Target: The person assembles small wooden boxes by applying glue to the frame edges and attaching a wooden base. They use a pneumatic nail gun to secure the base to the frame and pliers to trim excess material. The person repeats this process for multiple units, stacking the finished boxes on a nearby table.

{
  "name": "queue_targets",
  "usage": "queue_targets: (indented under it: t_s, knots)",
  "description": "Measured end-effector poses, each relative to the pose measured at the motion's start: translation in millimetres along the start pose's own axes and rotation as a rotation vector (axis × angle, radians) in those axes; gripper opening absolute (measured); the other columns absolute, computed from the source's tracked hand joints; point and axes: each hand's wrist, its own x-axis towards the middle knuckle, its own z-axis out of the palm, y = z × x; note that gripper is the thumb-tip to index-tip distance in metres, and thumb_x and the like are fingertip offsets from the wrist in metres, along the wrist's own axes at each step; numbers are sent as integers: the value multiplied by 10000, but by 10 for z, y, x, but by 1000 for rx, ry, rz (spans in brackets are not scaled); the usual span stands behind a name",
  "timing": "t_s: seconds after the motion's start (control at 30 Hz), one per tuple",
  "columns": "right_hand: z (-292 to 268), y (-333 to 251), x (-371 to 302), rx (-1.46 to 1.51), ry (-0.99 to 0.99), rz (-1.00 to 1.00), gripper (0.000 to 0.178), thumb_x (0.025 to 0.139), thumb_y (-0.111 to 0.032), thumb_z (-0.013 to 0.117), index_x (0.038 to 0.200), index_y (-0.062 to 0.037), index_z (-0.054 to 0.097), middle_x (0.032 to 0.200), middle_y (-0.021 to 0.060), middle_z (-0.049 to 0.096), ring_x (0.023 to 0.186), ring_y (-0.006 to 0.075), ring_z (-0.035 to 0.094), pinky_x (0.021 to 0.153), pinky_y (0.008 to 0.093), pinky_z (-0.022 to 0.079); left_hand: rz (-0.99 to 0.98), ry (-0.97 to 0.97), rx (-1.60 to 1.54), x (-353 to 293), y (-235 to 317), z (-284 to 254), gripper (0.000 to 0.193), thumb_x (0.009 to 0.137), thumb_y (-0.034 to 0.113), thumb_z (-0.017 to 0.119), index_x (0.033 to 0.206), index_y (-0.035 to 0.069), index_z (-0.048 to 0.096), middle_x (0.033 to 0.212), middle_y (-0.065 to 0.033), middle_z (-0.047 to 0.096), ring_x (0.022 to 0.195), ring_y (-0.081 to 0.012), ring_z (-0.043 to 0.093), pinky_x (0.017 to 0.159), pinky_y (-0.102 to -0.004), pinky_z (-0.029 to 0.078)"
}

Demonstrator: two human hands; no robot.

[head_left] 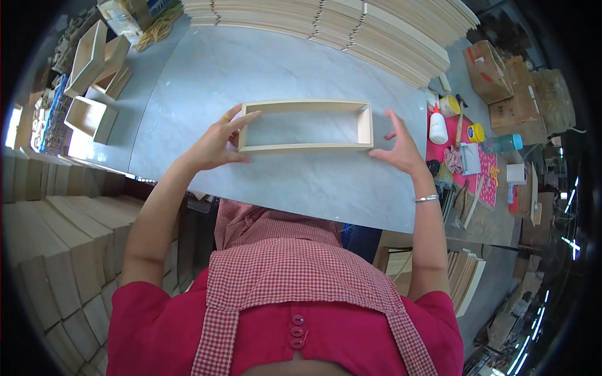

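Note:
A long, shallow rectangular frame of pale wood [307,148] rests on the tabletop in front of me, with the table surface showing through its middle. My left hand [216,141] is at its left end, fingers apart; the index finger reaches over the end piece and the thumb lies near the front left corner. Beside the right end is my right hand [402,149], also open, its thumb close to the front right corner and its fingers raised and spread. Whether that thumb touches the wood I cannot tell.
Thin wooden slats [389,44] are stacked along the table's far side. Small wooden boxes [92,119] stand at the left. To the right are a white glue bottle [438,128], a yellow-labelled jar [475,132] and cardboard boxes [488,74]. Wooden boards [69,232] are piled low at left.

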Motion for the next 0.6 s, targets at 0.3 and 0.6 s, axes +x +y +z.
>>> queue_targets:
  t_s: [0.3, 0.6]
  knots:
    - [47, 32, 393, 147, -301, 73, 1281, 651, -145, 939, 1665, -125, 156, 1176, 133, 646, 821, 188, 648, 769, 334, 544, -116, -39, 46, 31, 140, -32, 1067, 658, 5, 920, 1582, 219, 432, 1663, -277, 230, 1038, -266, 696, 916, -374, 598]
    - [154, 84, 188, 291, -289, -60, 1217, 715, -41, 879, 1658, -65, 110, 1027, 144, 698, 875, 229, 691, 821, 348, 574, -96, 32, -112, 33, 26, 22, 1152, 692, -15, 887, 1639, 237, 281, 1630, -217, 271, 1005, -222, 670, 905, -361, 604]
